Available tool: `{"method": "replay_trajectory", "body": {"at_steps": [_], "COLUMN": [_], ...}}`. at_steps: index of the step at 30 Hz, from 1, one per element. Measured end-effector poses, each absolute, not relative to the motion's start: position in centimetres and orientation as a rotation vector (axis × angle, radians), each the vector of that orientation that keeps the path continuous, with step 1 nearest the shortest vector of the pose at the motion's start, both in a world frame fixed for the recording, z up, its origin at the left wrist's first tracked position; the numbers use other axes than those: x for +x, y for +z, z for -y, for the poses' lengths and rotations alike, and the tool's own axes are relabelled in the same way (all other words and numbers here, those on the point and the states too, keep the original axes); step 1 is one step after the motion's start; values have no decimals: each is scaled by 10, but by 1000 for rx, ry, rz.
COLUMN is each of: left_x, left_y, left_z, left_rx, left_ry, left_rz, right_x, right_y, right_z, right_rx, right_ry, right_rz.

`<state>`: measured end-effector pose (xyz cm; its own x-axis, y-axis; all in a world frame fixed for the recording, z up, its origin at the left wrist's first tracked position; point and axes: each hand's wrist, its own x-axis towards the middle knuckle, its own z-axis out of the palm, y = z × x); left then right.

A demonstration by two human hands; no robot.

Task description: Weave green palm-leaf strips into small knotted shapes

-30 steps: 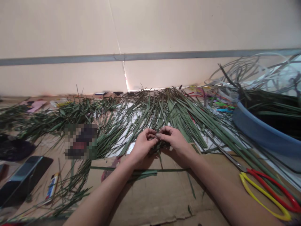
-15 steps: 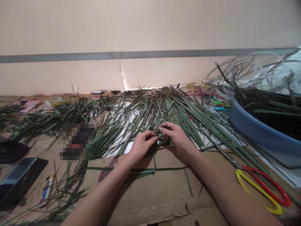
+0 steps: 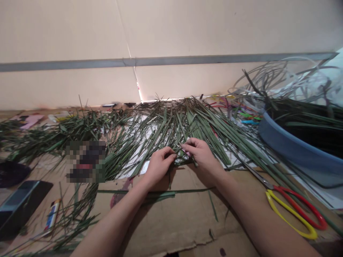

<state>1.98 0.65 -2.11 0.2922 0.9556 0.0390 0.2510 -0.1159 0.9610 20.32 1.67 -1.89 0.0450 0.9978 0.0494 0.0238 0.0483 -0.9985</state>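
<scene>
My left hand (image 3: 160,163) is closed in a pinch on thin green leaf strips (image 3: 177,161), thumb against forefinger. Just to its right, my right hand (image 3: 201,153) pinches the same small leaf work from the other side. A small pale tip and a pinkish patch show at the right fingers, too small to name. Both hands are over the far edge of a cardboard sheet (image 3: 160,221). A long flat leaf strip (image 3: 160,194) lies across the cardboard below my wrists. Beyond my fingers spreads a fan of cut green leaves (image 3: 211,132).
Scissors (image 3: 289,203) with red and yellow handles lie at right, beside a blue basin (image 3: 289,142) of leaves. Pale coiled strips (image 3: 292,80) stand behind it. At left are a dark phone-like object (image 3: 24,203), a lighter (image 3: 52,216) and more leaves (image 3: 72,128).
My fingertips have shifted slightly and are a little further apart. A pale tip and pinkish patch now show at my right fingers. The whole view has drifted slightly.
</scene>
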Motion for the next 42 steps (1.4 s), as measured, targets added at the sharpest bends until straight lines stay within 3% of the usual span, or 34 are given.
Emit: {"method": "replay_trajectory", "body": {"at_steps": [14,21,32,42], "left_x": [14,14,15,16], "left_y": [-22,-12,-10,-7], "left_z": [-5,-2,-1,-3], "left_rx": [1570,1728,1815,1695], "left_ry": [945,873,868,876], "left_rz": [-1139,-1170,-1157,-1138], "right_x": [208,204,205,207], "right_y": [0,5,3,9], "right_z": [-8,-4,-3,-2], "right_rx": [-1149,-1191,-1258,-1195], "right_ry": [1315,1069,913,1160], "right_rz": [1160,1639,1764,1529]}}
